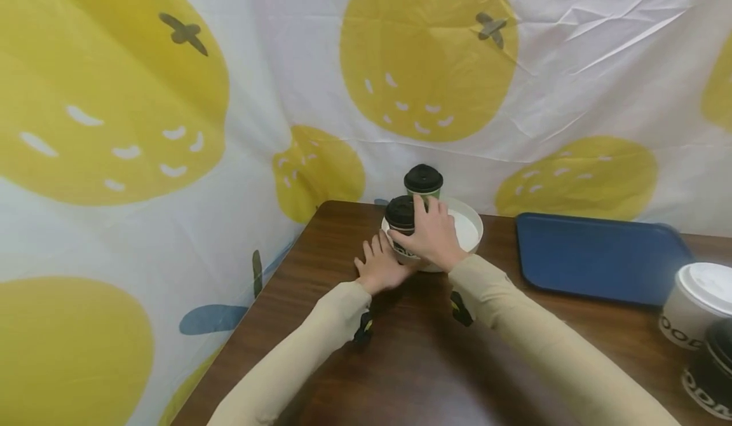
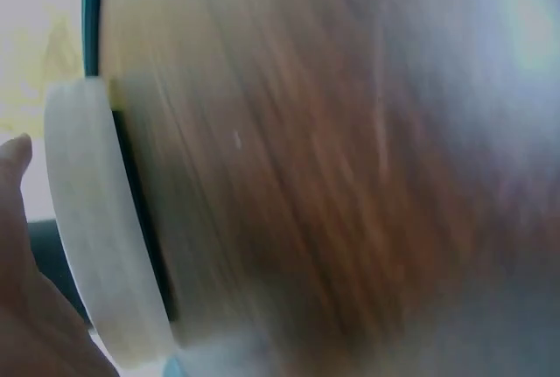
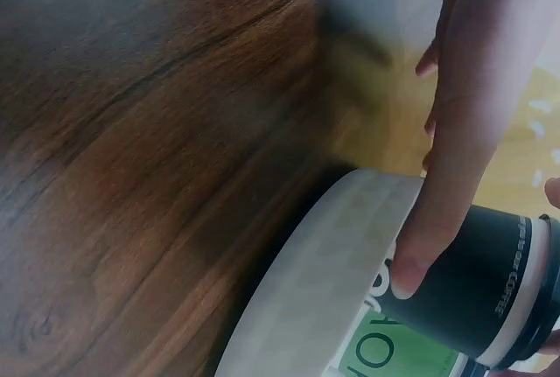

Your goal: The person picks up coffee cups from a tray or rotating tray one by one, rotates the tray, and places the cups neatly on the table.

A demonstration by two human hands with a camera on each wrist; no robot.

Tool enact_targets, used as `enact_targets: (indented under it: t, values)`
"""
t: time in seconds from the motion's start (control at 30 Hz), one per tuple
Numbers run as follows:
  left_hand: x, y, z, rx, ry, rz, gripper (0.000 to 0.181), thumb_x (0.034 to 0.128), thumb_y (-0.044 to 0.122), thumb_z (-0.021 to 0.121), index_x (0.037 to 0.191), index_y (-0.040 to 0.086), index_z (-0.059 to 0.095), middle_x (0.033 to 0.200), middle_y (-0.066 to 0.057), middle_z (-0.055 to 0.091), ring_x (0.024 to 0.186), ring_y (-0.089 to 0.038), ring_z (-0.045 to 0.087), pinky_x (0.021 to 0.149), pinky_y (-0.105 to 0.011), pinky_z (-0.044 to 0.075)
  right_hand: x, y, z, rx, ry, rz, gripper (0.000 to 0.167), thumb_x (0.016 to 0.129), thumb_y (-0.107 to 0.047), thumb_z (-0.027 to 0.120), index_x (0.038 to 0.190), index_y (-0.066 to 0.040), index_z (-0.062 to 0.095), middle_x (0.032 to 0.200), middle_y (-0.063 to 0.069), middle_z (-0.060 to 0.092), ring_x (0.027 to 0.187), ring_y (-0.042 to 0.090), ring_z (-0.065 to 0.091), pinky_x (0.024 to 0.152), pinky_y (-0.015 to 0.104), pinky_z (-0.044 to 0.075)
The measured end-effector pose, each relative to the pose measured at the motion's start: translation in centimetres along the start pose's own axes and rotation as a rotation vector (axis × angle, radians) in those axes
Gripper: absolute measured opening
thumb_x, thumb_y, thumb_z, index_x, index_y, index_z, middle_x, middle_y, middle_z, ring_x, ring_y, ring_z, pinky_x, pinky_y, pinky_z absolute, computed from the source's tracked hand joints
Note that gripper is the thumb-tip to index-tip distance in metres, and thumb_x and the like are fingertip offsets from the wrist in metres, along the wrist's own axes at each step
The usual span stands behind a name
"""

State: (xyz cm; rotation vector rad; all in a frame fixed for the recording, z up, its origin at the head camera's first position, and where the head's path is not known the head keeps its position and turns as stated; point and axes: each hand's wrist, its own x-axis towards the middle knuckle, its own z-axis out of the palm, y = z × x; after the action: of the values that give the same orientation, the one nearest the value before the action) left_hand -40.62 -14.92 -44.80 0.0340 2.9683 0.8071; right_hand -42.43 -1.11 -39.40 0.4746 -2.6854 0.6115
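Note:
A black paper coffee cup (image 1: 399,215) with a black lid stands in a round white tray (image 1: 472,215). My right hand (image 1: 436,235) grips this cup around its upper part, fingers at the lid. Lower down, my left hand (image 1: 382,266) lies at the cup's near left side with its fingers spread. Its thumb touches the cup's wall near the white tray's rim, as the right wrist view shows. Behind stands a green cup (image 3: 389,346) with a black lid (image 1: 424,178), also in the tray. The left wrist view shows the tray's side wall (image 2: 101,219).
A blue rectangular tray (image 1: 600,257) lies on the brown wooden table (image 1: 366,362) to the right. Near the right edge stand a white cup (image 1: 686,311) and another black cup (image 1: 709,375), both lidded. A fruit-patterned cloth (image 1: 303,63) hangs behind the table.

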Motion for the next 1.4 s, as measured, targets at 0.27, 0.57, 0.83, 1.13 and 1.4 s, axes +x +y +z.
enact_targets:
  t: [0.27,0.57,0.83,1.13,1.4]
  values:
    - [2.6,-1.7,-0.5,0.065,-0.025,0.061,0.118,0.0904,0.075,0.057,0.167,0.011,-0.005,0.177,-0.014,-0.002,0.163,-0.043,-0.005,0.125,-0.074,0.007,0.5,-0.5,0.4,0.011,0.007,-0.007,0.099,0.088,-0.053,0.075,0.161,-0.002,0.031,0.159,0.033,0.035,0.142,0.053,0.041,0.101,0.067,0.05]
    - [2.7,-1.7,-0.8,0.06,-0.062,0.102,0.115,0.0907,0.077,0.053,0.168,0.012,-0.004,0.177,-0.013,-0.004,0.164,-0.041,-0.005,0.126,-0.073,0.006,0.8,-0.5,0.8,0.072,-0.001,-0.007,0.087,0.089,-0.045,0.078,0.16,-0.012,0.038,0.162,0.031,0.029,0.143,0.054,0.04,0.096,0.066,0.054]
    - [3.5,-2.0,-0.5,0.065,-0.08,0.046,0.121,0.0884,0.075,0.058,0.167,0.01,-0.007,0.177,-0.012,0.0,0.164,-0.042,0.0,0.127,-0.071,0.01,0.4,-0.2,1.0,0.122,0.041,-0.014,0.075,0.092,-0.032,0.078,0.155,-0.011,0.045,0.157,0.032,0.035,0.131,0.055,0.052,0.091,0.066,0.056]
    - [3.5,-1.7,-0.5,0.029,-0.085,0.025,0.123,0.0867,0.075,0.061,0.167,0.008,-0.005,0.173,-0.021,0.016,0.162,-0.046,0.011,0.125,-0.074,0.011,-0.3,1.0,0.5,0.123,0.058,-0.001,0.074,0.091,-0.03,0.078,0.154,-0.01,0.047,0.151,0.033,0.041,0.135,0.053,0.049,0.093,0.067,0.055]
    - [2.0,-1.1,-1.4,0.041,-0.068,0.041,0.125,0.0854,0.076,0.061,0.166,0.009,-0.006,0.169,-0.024,0.026,0.157,-0.05,0.021,0.122,-0.074,0.015,-0.7,1.9,-0.2,0.12,0.06,0.025,0.075,0.089,-0.031,0.079,0.154,-0.012,0.047,0.152,0.033,0.041,0.133,0.053,0.05,0.093,0.066,0.055]
